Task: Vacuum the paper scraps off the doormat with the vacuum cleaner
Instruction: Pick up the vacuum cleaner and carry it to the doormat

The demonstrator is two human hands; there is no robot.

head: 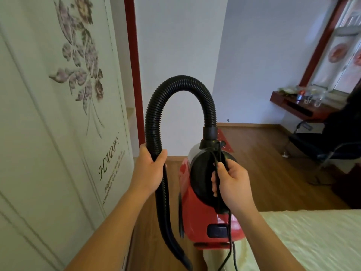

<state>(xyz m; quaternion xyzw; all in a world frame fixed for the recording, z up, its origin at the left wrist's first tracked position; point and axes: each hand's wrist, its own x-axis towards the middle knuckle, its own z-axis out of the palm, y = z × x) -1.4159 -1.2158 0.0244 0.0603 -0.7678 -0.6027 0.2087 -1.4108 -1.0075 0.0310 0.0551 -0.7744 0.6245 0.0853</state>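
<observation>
Wooden floor (259,159) stretches ahead, between a white wardrobe door (48,114) on the left and a bed (312,237) at the lower right. Above the floor I hold the red vacuum cleaner (197,222). It looks rigid and rather heavy, so its black handle (201,177) is the good place to hold. The ribbed hose (154,114) looks soft and bends easily. My left hand (149,171) has its fingers closed around the hose. My right hand (232,182) curls around the handle and the thin cord (230,231) together. I cannot see the doormat clearly.
</observation>
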